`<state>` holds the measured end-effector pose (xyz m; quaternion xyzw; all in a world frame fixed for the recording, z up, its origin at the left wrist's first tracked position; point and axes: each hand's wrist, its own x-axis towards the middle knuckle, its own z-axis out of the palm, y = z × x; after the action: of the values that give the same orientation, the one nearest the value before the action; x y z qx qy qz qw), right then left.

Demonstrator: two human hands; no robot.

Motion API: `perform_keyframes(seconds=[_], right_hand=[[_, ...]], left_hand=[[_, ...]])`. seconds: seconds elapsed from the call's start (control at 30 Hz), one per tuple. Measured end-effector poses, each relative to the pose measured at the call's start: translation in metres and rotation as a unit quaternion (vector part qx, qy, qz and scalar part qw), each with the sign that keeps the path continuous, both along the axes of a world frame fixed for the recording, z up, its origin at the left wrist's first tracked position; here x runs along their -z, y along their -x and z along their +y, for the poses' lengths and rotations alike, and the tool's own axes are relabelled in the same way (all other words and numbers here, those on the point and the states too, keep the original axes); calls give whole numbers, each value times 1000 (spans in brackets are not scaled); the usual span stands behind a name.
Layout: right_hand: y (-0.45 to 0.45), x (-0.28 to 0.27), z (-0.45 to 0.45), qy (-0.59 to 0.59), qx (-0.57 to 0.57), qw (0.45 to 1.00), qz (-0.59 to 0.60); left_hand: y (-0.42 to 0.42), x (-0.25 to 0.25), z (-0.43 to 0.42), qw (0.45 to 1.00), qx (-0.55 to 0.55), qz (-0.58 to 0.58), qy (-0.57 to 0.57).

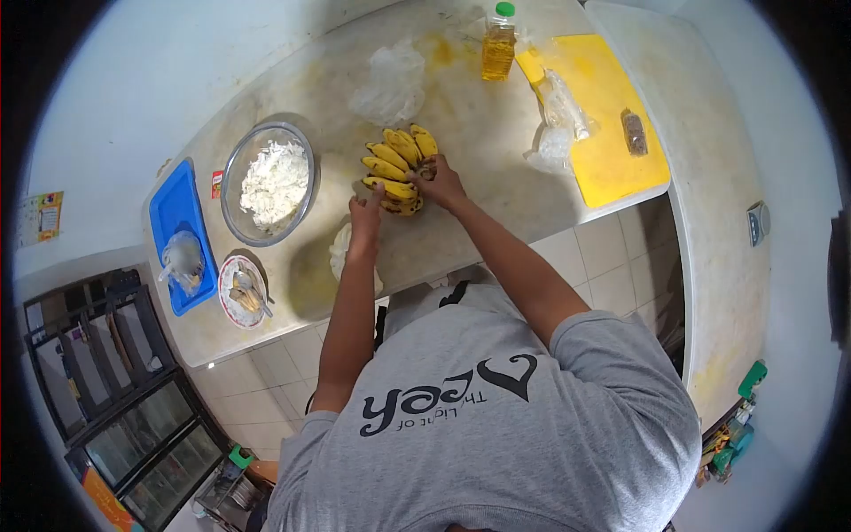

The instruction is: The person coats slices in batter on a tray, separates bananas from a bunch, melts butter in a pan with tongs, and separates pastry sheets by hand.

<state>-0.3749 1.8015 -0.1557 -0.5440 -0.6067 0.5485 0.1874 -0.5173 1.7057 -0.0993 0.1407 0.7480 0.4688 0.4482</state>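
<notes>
A bunch of bananas, yellow with dark spots, lies on the table in front of me. My right hand grips the bunch near its dark stem. At the near left side of the bunch, my left hand has its fingers closed on the tip of one banana. Several more bananas show below that one, partly hidden by my hands. Beneath my left wrist lies a whitish bag or cloth, mostly covered by the forearm.
On the left stand a glass bowl of white shreds, a plate with a spoon, and a blue tray with a plastic bag. Beyond the bananas lies a clear bag. An oil bottle and yellow board are at right.
</notes>
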Motion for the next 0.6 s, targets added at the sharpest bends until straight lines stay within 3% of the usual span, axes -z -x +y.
perform_keyframes(seconds=[0.03, 0.07, 0.17, 0.27, 0.37, 0.47, 0.6], right_hand=[[7, 10, -1, 7, 27, 1000, -10], [12, 18, 0, 13, 55, 998, -21], [15, 7, -6, 43, 104, 993, -37], [17, -13, -20, 63, 161, 984, -39], [10, -20, -40, 123, 275, 953, 38], [-6, -15, -54, 246, 319, 891, 211], [-15, 7, -71, 242, 385, 870, 187]], left_hand=[[-1, -2, 8, 996, -33, -82, 22], [11, 39, 14, 993, -37, -111, 15], [11, 64, 24, 993, 0, -119, 9], [0, 47, 32, 988, -76, -133, 36], [-19, 20, 33, 994, -61, -93, 19], [-32, 13, 26, 995, 53, -57, -57], [-35, 39, 21, 981, 138, -76, -113]])
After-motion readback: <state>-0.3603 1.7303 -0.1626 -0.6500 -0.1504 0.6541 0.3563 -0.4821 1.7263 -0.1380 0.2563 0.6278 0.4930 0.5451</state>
